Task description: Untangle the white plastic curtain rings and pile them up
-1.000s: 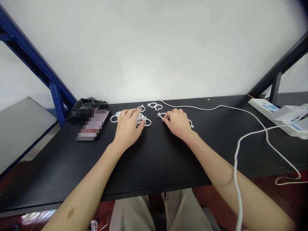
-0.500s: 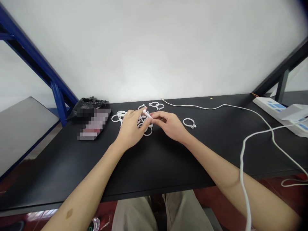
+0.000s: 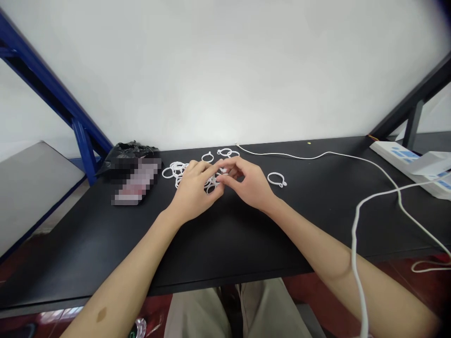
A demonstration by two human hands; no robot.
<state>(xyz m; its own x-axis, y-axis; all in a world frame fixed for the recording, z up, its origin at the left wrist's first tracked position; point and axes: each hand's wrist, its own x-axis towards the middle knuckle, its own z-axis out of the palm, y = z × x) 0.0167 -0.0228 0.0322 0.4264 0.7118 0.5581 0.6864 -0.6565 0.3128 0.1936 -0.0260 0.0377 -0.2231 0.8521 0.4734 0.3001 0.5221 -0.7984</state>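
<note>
My left hand (image 3: 193,192) and my right hand (image 3: 251,184) meet over the middle of the black table. Their fingertips are pinched round a white plastic curtain ring (image 3: 224,170), mostly covered by the fingers. Under and beside my left hand spreads a pile of white curtain rings (image 3: 177,165), each with a small eyelet. Behind my hands lie a single ring (image 3: 212,154) and a pair of overlapping rings (image 3: 229,153). One more ring (image 3: 284,183) rests apart, to the right of my right hand.
A black plastic bag (image 3: 132,149) and a blurred-out flat object (image 3: 141,180) lie on the left of the black table (image 3: 225,244). A white cable (image 3: 329,153) crosses the right side, near a white and blue box (image 3: 405,157). A pale wall rises behind.
The curtain ring in my fingers has turned and is now more hidden. My left index finger has come down to my right fingertips. The loose rings stay where they were.
</note>
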